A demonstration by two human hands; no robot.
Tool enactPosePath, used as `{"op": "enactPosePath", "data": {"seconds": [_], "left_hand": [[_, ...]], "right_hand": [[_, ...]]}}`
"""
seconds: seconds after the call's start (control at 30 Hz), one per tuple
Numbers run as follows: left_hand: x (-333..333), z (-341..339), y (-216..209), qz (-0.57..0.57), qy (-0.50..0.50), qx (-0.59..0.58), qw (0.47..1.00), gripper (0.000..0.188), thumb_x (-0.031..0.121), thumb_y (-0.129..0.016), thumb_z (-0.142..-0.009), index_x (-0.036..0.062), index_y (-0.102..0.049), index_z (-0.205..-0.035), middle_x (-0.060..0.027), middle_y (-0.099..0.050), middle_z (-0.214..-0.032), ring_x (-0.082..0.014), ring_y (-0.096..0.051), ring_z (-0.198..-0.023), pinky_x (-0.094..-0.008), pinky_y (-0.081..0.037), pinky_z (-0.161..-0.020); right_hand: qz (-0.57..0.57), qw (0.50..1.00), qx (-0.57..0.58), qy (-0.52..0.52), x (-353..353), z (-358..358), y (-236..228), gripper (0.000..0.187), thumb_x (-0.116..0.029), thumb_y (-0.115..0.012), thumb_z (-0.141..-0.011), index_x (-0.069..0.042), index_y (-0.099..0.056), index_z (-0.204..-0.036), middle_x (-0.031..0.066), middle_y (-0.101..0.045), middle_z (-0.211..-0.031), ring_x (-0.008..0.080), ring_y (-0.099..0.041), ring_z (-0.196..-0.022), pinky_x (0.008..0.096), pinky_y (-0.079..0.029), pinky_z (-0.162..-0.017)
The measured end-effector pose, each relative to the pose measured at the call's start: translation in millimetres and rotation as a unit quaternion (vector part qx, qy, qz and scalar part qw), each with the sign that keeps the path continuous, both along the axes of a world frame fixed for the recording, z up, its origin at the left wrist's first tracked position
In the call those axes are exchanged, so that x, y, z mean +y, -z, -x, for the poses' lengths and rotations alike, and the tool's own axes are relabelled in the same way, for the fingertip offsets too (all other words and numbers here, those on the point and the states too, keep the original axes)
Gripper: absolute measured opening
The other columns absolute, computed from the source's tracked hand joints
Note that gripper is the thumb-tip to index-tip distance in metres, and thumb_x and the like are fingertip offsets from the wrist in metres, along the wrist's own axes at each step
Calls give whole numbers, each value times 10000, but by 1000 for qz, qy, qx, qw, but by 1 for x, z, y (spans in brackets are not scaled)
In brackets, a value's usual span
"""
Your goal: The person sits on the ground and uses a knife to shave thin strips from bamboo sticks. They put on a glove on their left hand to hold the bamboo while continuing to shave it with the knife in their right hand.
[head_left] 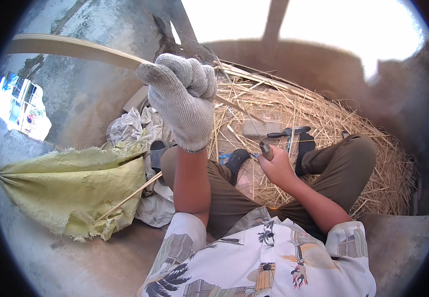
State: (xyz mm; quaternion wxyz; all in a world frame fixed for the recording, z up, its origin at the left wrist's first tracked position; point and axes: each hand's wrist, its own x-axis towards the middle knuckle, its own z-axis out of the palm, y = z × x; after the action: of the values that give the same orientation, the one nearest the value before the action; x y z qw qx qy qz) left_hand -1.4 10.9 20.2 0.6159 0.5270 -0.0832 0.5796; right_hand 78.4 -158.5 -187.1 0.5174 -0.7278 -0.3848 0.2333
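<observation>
While the gloved left hand (182,99) clamps a long pale strip (78,48), the bare right hand (277,168) is wrapped around a grey-brown handle (267,151).
Head view: raised above the floor (120,252), the strip's long axis slopes from the upper-left rim down rightward into the left grip; a narrower length (239,108) juts from the hand's other side, pointing toward a grey block (254,129) near the left edge of the dry shavings (377,171). A black tool (288,131) lies at that block's right end.
</observation>
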Motion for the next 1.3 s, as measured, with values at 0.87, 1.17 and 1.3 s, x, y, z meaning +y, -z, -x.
{"op": "enactPosePath", "data": {"seconds": [0.87, 1.17, 1.3], "left_hand": [[24, 9, 4, 48, 82, -7, 995, 640, 741, -400, -914, 177, -269, -641, 62, -218, -519, -89, -155, -452, -270, -132, -387], [30, 10, 2, 36, 41, -19, 998, 632, 711, -367, -945, 185, -252, -615, 66, -202, -502, -83, -136, -446, -258, -128, -378], [33, 14, 0, 33, 20, -40, 998, 634, 693, -336, -969, 175, -253, -612, 60, -194, -506, -85, -119, -442, -258, -124, -374]], "right_hand": [[-11, 997, 73, -26, 1, 7, -6, 213, -161, -656, -830, 42, -601, -800, 149, -609, -646, 230, -545, -563, 385, -456, -593], [117, 991, 65, 25, 3, -3, 10, 237, -198, -636, -786, 33, -641, -837, 232, -643, -719, 396, -639, -696, 437, -495, -657], [85, 996, 6, 20, 1, 6, 0, 224, -207, -659, -797, 10, -654, -855, 244, -646, -739, 433, -638, -738, 459, -507, -674]]}}
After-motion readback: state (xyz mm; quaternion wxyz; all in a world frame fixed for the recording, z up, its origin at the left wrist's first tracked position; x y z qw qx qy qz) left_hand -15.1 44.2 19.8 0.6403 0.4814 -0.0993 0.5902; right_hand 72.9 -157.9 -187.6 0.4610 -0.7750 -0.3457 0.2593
